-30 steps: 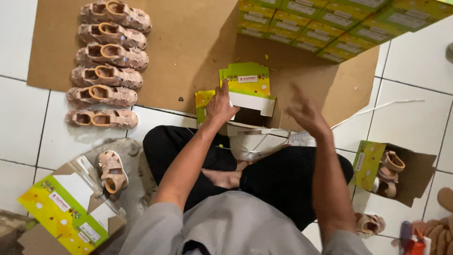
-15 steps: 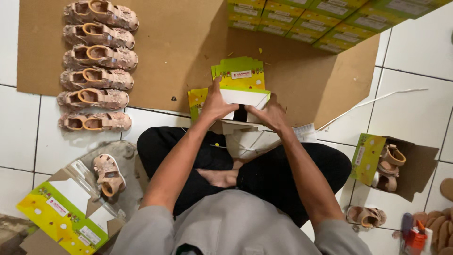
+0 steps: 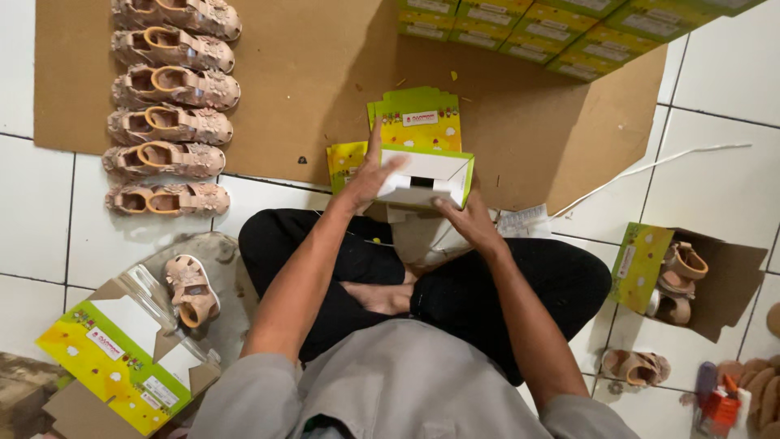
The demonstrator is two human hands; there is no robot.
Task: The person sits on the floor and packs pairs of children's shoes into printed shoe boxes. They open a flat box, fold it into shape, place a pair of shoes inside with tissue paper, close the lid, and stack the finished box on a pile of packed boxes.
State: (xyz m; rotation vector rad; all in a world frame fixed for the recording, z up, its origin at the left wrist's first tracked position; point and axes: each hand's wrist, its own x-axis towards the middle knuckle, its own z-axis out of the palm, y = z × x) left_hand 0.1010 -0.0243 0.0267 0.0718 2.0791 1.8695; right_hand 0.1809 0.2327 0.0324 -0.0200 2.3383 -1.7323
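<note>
Both hands grip a box over the cardboard's near edge: left hand spread on top, right hand cupping underneath.

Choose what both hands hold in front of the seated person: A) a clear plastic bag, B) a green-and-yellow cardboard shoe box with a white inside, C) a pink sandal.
B: the left hand and right hand grip the partly folded shoe box over the lap.

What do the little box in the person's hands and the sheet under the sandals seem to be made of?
The small box looks like thin printed paperboard: glossy green-yellow outside, plain white inside, crisp folded flaps. The sheet looks like raw brown corrugated cardboard, matte with ragged edges. The sandals look like beige synthetic leather, though that is uncertain.
</note>
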